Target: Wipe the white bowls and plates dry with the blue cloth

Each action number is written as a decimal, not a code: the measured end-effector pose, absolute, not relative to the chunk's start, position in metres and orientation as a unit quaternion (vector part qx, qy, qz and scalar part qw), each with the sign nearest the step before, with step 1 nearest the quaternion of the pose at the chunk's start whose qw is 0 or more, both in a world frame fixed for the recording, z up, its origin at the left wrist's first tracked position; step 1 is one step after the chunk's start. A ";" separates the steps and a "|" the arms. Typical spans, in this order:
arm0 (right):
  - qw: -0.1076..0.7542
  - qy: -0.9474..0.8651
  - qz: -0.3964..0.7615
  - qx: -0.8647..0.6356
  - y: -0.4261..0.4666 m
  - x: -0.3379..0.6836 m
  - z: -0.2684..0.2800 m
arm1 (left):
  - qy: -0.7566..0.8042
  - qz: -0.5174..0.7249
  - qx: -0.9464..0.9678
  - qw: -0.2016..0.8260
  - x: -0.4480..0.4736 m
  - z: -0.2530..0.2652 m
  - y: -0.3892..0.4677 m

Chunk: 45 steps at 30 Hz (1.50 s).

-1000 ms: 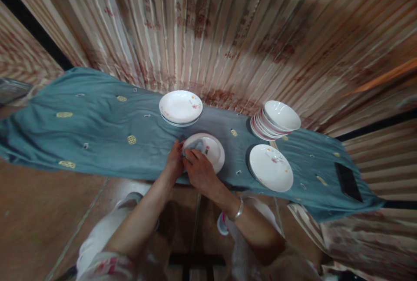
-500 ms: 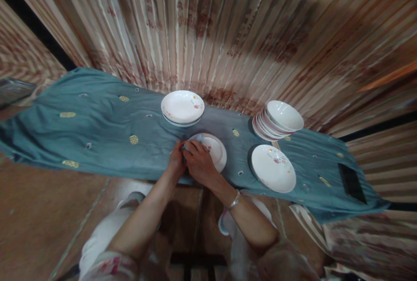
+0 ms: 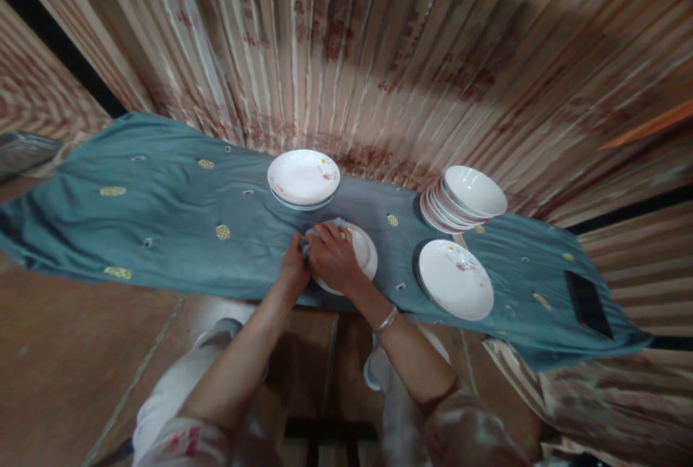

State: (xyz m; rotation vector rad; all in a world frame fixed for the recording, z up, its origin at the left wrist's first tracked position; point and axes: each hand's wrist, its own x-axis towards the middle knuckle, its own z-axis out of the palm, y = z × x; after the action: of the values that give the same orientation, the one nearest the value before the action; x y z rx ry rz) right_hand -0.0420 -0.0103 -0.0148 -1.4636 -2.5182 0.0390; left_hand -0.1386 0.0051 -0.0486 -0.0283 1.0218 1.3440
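In the head view a white plate [image 3: 367, 249] rests at the front of the cloth-covered table. My left hand [image 3: 295, 265] is closed at its left rim, thumb up. Over the plate's left side lies my right hand [image 3: 331, 259], fingers bent and pressing a grey-blue cloth [image 3: 339, 222] onto the surface. Most of the cloth is hidden under the fingers, and some of it shows between the two hands. Behind the hands stands a short stack of white flowered plates [image 3: 303, 177].
To the right are stacked white bowls [image 3: 473, 191], tilted, and another pile of flowered plates [image 3: 456, 279]. A dark phone [image 3: 588, 303] lies near the right end of the green tablecloth [image 3: 178, 236]. A pleated curtain [image 3: 336, 55] hangs behind the table.
My right hand has shifted slightly right and up across the plate with the cloth, covering more of its middle. My left hand stays at the rim.
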 end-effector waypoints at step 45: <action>-0.043 -0.769 0.067 -0.635 -0.066 0.031 0.011 | 0.479 0.564 0.026 0.672 -0.140 -0.044 0.008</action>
State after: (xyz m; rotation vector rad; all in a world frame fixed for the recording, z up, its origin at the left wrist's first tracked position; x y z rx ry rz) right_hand 0.0309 -0.0661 0.0105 -2.0512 -2.4834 0.2150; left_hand -0.1398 0.0080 -0.0439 0.0596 1.0795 1.2693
